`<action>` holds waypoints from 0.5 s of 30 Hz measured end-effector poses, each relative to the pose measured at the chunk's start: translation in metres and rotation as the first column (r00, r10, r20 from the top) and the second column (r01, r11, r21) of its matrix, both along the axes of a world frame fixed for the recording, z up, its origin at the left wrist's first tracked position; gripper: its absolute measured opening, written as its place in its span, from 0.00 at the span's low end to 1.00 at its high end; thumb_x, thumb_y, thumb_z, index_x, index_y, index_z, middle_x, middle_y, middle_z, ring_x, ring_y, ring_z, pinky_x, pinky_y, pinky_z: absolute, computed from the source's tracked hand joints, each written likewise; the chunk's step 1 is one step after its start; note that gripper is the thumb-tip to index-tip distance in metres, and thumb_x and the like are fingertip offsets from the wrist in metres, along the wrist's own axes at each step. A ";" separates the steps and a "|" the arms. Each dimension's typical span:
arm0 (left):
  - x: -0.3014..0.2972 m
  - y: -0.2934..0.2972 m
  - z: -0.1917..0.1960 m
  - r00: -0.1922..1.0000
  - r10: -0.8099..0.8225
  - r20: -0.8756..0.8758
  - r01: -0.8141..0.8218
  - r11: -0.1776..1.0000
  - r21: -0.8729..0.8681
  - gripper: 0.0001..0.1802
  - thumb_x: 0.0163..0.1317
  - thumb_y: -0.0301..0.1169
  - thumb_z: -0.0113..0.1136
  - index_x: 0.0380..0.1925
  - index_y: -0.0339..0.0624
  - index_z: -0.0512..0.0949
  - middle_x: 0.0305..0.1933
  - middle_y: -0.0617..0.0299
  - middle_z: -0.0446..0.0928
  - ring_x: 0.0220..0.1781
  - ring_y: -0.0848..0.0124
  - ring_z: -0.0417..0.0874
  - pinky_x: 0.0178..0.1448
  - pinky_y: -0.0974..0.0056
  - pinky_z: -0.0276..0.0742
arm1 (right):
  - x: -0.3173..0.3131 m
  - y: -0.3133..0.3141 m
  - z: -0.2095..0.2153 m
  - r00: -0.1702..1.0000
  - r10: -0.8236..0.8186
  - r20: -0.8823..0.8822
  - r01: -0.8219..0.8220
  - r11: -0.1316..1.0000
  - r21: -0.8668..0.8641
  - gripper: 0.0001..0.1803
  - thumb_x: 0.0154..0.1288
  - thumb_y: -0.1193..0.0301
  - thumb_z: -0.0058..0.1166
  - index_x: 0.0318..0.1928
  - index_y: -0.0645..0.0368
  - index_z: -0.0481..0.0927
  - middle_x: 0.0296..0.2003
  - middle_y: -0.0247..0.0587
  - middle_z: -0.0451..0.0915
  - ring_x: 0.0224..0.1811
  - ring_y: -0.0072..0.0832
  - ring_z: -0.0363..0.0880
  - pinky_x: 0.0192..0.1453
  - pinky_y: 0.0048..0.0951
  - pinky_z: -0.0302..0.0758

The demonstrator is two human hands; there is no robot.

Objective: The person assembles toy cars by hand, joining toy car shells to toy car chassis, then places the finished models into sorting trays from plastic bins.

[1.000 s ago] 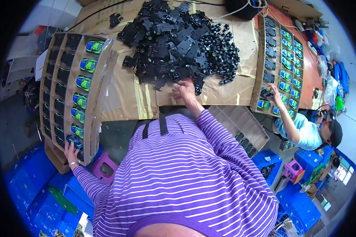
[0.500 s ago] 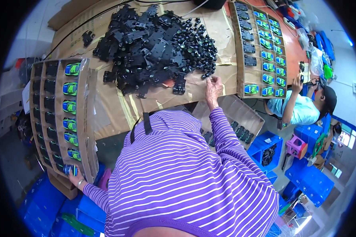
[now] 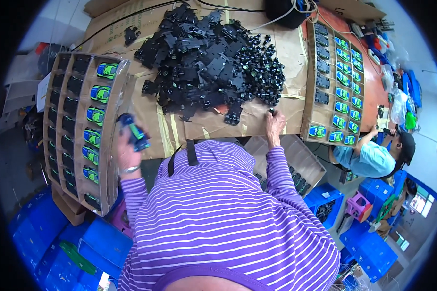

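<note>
My left hand (image 3: 127,154), blurred by motion, is closed on a blue and green toy car (image 3: 137,137) just right of the left partitioned tray (image 3: 123,97). At the table's near edge, my right hand (image 3: 276,125) pinches a small black wheel piece (image 3: 271,111); its exact shape is too small to tell. Just beyond those fingertips lies a heap of small black wheels (image 3: 264,68). It runs into a large pile of black toy car chassis (image 3: 194,63). The left tray has a column of blue and green cars (image 3: 100,93) and columns of dark pieces.
Another partitioned tray (image 3: 310,104) of cars and black chassis stands at the right. Below the table edge is a cardboard box (image 3: 311,162) with black chassis. Blue crates (image 3: 99,242) stand on the floor. A co-worker (image 3: 374,155) sits at the far right.
My left hand has lifted the toy car out of the left tray's nearest cell and carried it right and away from me. My right hand remains by the wheels. The view has shifted slightly.
</note>
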State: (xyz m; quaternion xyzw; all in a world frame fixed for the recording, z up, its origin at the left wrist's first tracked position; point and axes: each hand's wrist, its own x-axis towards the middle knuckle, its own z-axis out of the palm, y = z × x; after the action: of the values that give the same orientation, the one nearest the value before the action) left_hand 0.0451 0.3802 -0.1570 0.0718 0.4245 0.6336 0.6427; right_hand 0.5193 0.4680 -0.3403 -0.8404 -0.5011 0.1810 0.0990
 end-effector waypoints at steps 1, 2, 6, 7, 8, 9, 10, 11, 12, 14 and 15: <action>0.015 0.012 -0.010 0.998 -0.062 -0.033 0.060 0.997 -0.052 0.28 0.69 0.32 0.58 0.66 0.34 0.66 0.52 0.50 0.79 0.48 0.60 0.85 0.50 0.54 0.85 | -0.001 -0.004 0.004 1.000 0.008 -0.003 -0.008 1.000 -0.002 0.16 0.54 0.65 0.62 0.39 0.65 0.85 0.31 0.53 0.86 0.34 0.44 0.86 0.41 0.40 0.81; 0.032 0.030 -0.015 0.981 -0.186 -0.058 0.178 0.976 -0.123 0.28 0.69 0.33 0.58 0.66 0.34 0.66 0.51 0.52 0.80 0.46 0.60 0.85 0.47 0.56 0.86 | 0.001 -0.009 0.010 0.974 -0.001 -0.225 0.000 1.000 -0.005 0.15 0.58 0.68 0.60 0.42 0.65 0.84 0.30 0.49 0.86 0.32 0.39 0.86 0.36 0.36 0.81; 0.098 0.086 -0.019 0.867 -0.494 0.071 0.499 0.860 -0.109 0.26 0.73 0.34 0.53 0.66 0.33 0.66 0.57 0.50 0.79 0.44 0.61 0.86 0.40 0.61 0.88 | -0.063 0.011 0.106 0.637 0.270 -0.722 -0.273 0.955 0.117 0.15 0.66 0.76 0.53 0.53 0.56 0.81 0.26 0.34 0.81 0.24 0.17 0.77 0.25 0.20 0.74; 0.111 0.100 -0.013 0.837 -0.537 0.108 0.546 0.834 -0.078 0.26 0.73 0.34 0.52 0.67 0.33 0.66 0.58 0.49 0.78 0.45 0.61 0.87 0.40 0.61 0.88 | -0.083 0.021 0.131 0.564 0.262 -0.783 -0.364 0.930 0.048 0.18 0.68 0.76 0.53 0.58 0.52 0.78 0.26 0.32 0.79 0.23 0.14 0.73 0.25 0.18 0.70; 0.119 0.110 -0.009 0.789 -0.598 0.142 0.610 0.791 -0.056 0.26 0.75 0.35 0.50 0.68 0.33 0.65 0.59 0.49 0.78 0.47 0.60 0.87 0.40 0.61 0.89 | -0.105 0.032 0.169 0.457 0.252 -0.853 -0.406 0.912 0.053 0.20 0.69 0.74 0.55 0.60 0.51 0.75 0.28 0.32 0.80 0.23 0.15 0.73 0.25 0.18 0.70; 0.125 0.117 -0.012 0.753 -0.621 0.218 0.637 0.771 -0.002 0.26 0.75 0.36 0.49 0.68 0.33 0.65 0.58 0.49 0.78 0.49 0.59 0.86 0.40 0.60 0.89 | -0.116 0.041 0.188 0.379 0.215 -0.900 -0.459 0.888 0.019 0.23 0.69 0.73 0.56 0.63 0.51 0.71 0.29 0.33 0.81 0.24 0.15 0.74 0.25 0.19 0.69; 0.128 0.118 -0.016 0.744 -0.619 0.253 0.638 0.770 0.007 0.26 0.75 0.36 0.48 0.67 0.33 0.65 0.58 0.48 0.78 0.50 0.59 0.86 0.39 0.59 0.90 | -0.126 0.044 0.197 0.307 0.180 -0.934 -0.452 0.892 0.023 0.25 0.69 0.72 0.57 0.65 0.53 0.68 0.30 0.34 0.81 0.24 0.15 0.74 0.24 0.19 0.69; 0.131 0.119 -0.017 0.734 -0.615 0.288 0.638 0.770 0.016 0.26 0.75 0.37 0.48 0.67 0.32 0.65 0.58 0.47 0.78 0.51 0.58 0.86 0.39 0.59 0.90 | -0.132 0.046 0.202 0.233 0.144 -0.962 -0.445 0.895 0.026 0.28 0.69 0.71 0.57 0.67 0.54 0.65 0.30 0.35 0.81 0.24 0.16 0.75 0.24 0.19 0.70; 0.133 0.119 -0.015 0.734 -0.615 0.288 0.638 0.770 0.016 0.26 0.75 0.37 0.48 0.67 0.32 0.65 0.58 0.47 0.78 0.51 0.58 0.86 0.39 0.59 0.90 | -0.133 0.048 0.205 0.233 0.143 -0.962 -0.445 0.895 0.026 0.28 0.69 0.71 0.57 0.67 0.54 0.65 0.30 0.35 0.81 0.24 0.16 0.75 0.24 0.19 0.70; 0.139 0.122 -0.001 0.731 -0.605 0.317 0.622 0.781 0.057 0.24 0.73 0.37 0.53 0.64 0.35 0.70 0.55 0.48 0.80 0.48 0.61 0.87 0.38 0.59 0.89 | -0.135 0.052 0.207 0.249 0.033 -0.968 -0.383 0.921 -0.068 0.29 0.68 0.70 0.60 0.65 0.60 0.63 0.30 0.38 0.81 0.26 0.17 0.78 0.23 0.19 0.72; 0.139 0.123 -0.001 0.731 -0.604 0.318 0.621 0.781 0.057 0.24 0.73 0.37 0.53 0.64 0.35 0.70 0.55 0.48 0.80 0.48 0.61 0.87 0.38 0.59 0.89 | -0.132 0.053 0.205 0.249 0.032 -0.968 -0.383 0.921 -0.068 0.29 0.68 0.70 0.60 0.65 0.60 0.63 0.30 0.38 0.81 0.26 0.17 0.78 0.23 0.19 0.72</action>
State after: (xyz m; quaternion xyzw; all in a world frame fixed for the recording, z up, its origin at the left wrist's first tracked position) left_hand 0.1839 0.5028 -0.1578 0.0874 0.2843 0.3777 0.8769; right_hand 0.3870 0.5209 -0.1354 -0.4919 -0.4158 0.7299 0.2289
